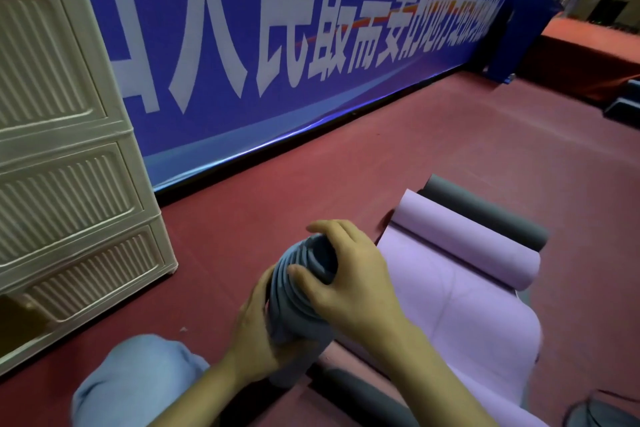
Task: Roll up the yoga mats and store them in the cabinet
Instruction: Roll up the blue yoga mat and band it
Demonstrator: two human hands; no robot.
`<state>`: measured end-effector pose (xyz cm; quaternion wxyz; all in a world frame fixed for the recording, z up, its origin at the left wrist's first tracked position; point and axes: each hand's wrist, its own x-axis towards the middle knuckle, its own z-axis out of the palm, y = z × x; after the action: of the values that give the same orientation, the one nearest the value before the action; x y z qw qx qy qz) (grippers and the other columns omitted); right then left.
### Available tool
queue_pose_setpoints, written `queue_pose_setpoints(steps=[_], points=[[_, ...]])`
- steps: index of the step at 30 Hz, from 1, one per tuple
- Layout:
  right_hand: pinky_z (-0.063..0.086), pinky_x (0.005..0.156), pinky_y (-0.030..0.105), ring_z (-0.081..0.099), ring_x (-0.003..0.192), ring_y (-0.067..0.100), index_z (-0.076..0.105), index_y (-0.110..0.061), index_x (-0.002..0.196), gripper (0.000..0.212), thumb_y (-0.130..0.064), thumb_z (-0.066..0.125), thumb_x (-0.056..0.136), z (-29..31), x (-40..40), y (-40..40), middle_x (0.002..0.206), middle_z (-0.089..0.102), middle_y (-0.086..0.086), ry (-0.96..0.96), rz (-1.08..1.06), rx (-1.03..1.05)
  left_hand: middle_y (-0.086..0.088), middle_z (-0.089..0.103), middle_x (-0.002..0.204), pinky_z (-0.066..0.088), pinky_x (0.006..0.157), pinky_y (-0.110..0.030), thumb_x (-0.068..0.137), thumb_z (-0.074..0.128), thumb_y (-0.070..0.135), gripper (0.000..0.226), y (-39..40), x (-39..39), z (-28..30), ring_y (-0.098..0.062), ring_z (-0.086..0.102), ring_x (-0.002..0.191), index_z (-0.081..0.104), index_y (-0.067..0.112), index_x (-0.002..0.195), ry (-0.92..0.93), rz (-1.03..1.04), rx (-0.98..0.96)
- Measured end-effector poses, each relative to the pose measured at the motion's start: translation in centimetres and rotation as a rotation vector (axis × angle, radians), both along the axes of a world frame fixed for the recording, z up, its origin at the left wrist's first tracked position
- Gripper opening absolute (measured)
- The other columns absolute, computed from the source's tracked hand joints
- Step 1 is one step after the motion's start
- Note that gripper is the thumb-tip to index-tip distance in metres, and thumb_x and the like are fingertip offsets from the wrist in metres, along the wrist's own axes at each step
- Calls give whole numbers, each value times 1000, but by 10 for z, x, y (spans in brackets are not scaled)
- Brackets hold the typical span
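**Q:** While the roll stands on end like that, why do you hold it with both hands?

**A:** Because the grey rolled mat (301,291) has telescoped: its inner turns stick out at the top in steps. I keep it upright on the red floor (450,149), just beside my knee (138,378), so that I can square up the end. My left hand (256,333) wraps the body of the roll from its 9 o'clock side, fingers curled round it, to keep the turns from loosening. My right hand (349,277) sits over the top end from 3 o'clock, fingers bent and spread across the stepped spiral, thumb against the outer layer. I judge this to be the tightening step, before storing.

**Q:** Where do the other mats lie?

**A:** At 2 o'clock from the roll, a purple mat (460,295) lies partly unrolled on the floor, its far end curled over. Just behind that curl, touching it, lies a dark grey roll (485,215). Neither is held.

**Q:** And the cabinet?

**A:** A cream plastic cabinet (62,166) with ribbed drawer fronts stands at 10 o'clock, against the blue banner (277,45). It is near enough to reach from a kneeling position, which is probably why I roll here. Whether any drawer stands open, I cannot tell for certain; the lowest front appears tilted outward.

**Q:** What could go wrong?

**A:** If my left hand slackens, the turns may spring open.
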<state>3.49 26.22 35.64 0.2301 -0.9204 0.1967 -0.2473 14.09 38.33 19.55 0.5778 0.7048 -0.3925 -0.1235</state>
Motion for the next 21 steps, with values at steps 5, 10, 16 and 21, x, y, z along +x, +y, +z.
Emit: queue_pose_setpoints(steps=[5, 10, 16, 21], points=[[49, 88, 36, 53, 107, 17, 63, -27, 121, 45, -49, 62, 81, -35, 6, 0, 117, 58, -11, 79, -74, -109, 16, 53, 148, 52, 104, -35, 52, 94, 57, 121, -4, -7, -5, -6, 55, 134, 36, 24, 153, 54, -19, 17], [44, 98, 36, 53, 113, 20, 66, -20, 120, 41, -42, 62, 86, -67, 21, 7, 122, 61, -5, 6, -133, -150, 6, 45, 155, 42, 113, -31, 57, 93, 54, 122, -10, 1, -5, -15, 47, 142, 30, 15, 155, 86, -23, 4], [45, 96, 42, 54, 112, 24, 65, -23, 114, 37, -44, 59, 85, -69, 36, 8, 117, 61, -5, 62, -169, -153, 7, 55, 147, 48, 107, -53, 59, 92, 39, 109, -12, 6, -7, -15, 55, 135, 38, 28, 152, 114, 63, 30], [48, 83, 40, 58, 93, 25, 67, -17, 99, 26, -36, 55, 88, -46, 50, 3, 102, 67, -2, 55, -39, -239, 13, 64, 135, 53, 103, -44, 50, 92, 47, 108, -9, 1, 12, -8, 61, 126, 49, 24, 146, 160, 163, -52]])
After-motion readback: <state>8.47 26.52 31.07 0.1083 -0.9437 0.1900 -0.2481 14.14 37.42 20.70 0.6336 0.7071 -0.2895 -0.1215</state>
